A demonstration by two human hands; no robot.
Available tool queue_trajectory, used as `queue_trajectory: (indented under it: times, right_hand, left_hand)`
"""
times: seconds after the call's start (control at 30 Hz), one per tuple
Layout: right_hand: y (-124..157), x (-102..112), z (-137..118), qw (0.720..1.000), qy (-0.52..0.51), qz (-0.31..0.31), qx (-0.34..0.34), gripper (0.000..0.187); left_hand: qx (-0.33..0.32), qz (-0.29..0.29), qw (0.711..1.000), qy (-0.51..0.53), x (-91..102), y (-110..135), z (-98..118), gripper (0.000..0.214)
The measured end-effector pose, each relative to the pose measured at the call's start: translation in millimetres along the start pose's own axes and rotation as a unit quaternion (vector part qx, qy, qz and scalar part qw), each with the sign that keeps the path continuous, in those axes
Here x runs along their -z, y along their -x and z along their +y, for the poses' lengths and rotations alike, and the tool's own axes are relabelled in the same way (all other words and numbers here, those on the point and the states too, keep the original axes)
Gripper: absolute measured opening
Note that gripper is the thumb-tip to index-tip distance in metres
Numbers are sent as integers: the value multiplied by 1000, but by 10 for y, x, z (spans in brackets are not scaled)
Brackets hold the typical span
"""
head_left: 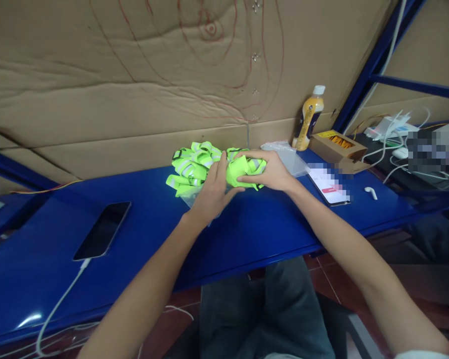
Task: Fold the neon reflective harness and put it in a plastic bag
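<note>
A heap of neon-green reflective straps [195, 167] with grey-silver bands and black buckles lies at the back of the blue table. My right hand [271, 170] curls around a folded bundle of these reflective straps [236, 172] from the right, fingers on top and thumb below. My left hand [212, 192] rests against the near side of the heap, its fingers stretched out and its thumb spread towards the bundle. Part of a clear plastic bag [189, 195] shows under the straps and behind my left hand.
On the blue table [153, 239] a phone [103, 231] charges at left. To the right are another plastic bag [290, 158], a bottle [309, 119], an open cardboard box [338, 149], a lit phone [327, 185] and a white earbud [370, 193]. A cardboard wall [134, 109] stands behind.
</note>
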State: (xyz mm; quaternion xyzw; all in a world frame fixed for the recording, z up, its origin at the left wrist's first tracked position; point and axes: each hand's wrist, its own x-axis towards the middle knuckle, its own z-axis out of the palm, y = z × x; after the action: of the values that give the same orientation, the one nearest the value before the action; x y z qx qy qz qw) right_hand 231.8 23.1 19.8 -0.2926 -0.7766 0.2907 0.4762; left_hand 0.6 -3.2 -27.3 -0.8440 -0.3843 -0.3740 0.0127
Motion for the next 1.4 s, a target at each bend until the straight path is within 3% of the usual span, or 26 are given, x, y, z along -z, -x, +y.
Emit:
queue_trajectory:
  times: [0.17,0.33,0.43,0.53,0.6,0.73,0.9,1.1,1.17,1.3,1.4]
  right_hand:
    - [7,-3,-38,998,-51,6,-24,63]
    - [4,58,-128,995,-82,44,-32,68]
    - [0,49,-146,996,-73,50,-33,68]
    - [-1,-48,-107,992,-100,60,-55,69]
    - [5,-148,-71,982,-153,75,-85,73]
    - [28,-294,-42,965,-223,60,-127,77]
    - [37,-261,-84,992,-104,14,-74,61]
    - [50,-303,-133,998,36,37,-22,47]
    - [47,-323,-156,998,32,47,-24,46]
    - [21,-331,-195,993,-32,97,-57,51]
    - [22,-367,-199,994,-41,86,-63,49]
  left_hand:
    - [3,44,999,-7,7,-17,110,105]
    - [-3,155,984,-93,96,-28,197,101]
    - [-7,112,987,-119,92,-26,213,100]
    - [-33,65,989,-131,61,-36,199,115]
    - [-40,68,986,-145,55,-46,182,114]
    - [-34,107,982,-153,92,-49,158,87]
    - [-70,67,982,-161,93,-22,174,79]
    - [-44,32,980,-192,68,-18,235,85]
    - [-47,30,982,-178,120,-48,259,87]
    - [-5,103,980,-168,231,-117,282,82]
    - [-8,79,981,-175,243,-122,284,66]
